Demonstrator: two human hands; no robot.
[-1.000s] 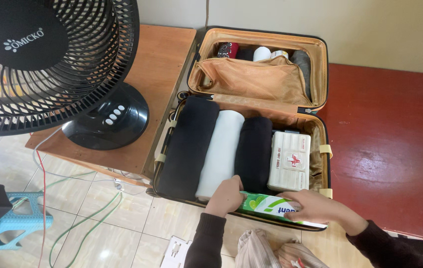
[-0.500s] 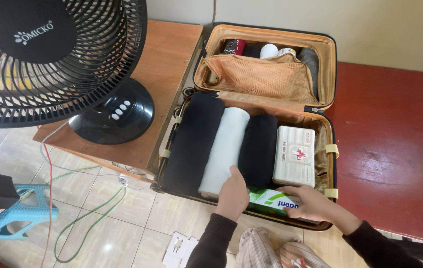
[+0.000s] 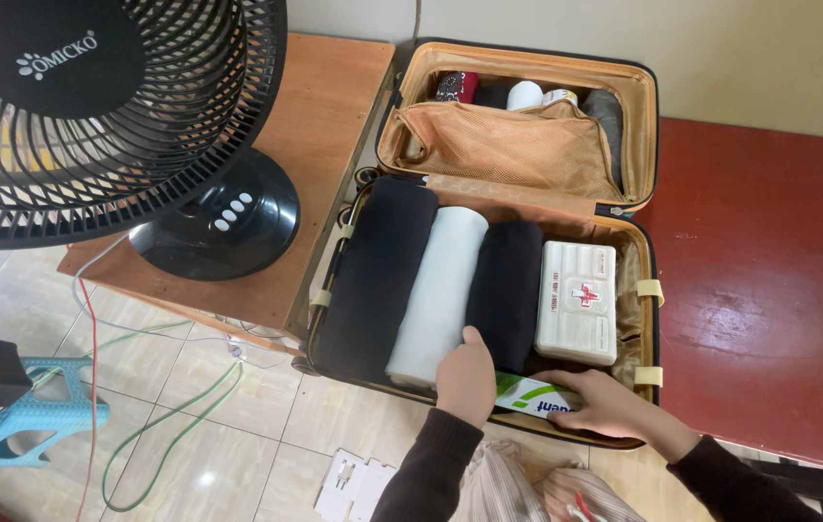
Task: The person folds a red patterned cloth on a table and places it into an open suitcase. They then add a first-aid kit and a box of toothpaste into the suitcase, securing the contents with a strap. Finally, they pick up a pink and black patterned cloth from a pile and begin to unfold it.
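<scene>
A wooden surface (image 3: pixel 319 116) is carrying a black fan (image 3: pixel 208 217) on its round base. Beside it, a dark red surface (image 3: pixel 769 280) is stretching off to the right. An open suitcase (image 3: pixel 645 319) is sitting between the two. Below, the tiled floor (image 3: pixel 34 309) is holding loose cables (image 3: pixel 165 425), a blue stool (image 3: pixel 29 416) and white cards (image 3: pixel 353 483).

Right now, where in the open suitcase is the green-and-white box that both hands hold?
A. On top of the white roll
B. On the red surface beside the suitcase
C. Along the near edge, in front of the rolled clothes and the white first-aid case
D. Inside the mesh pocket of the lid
C: the left hand and right hand press the green-and-white box in at the suitcase near edge, before the rolled clothes and white first-aid case.
</scene>
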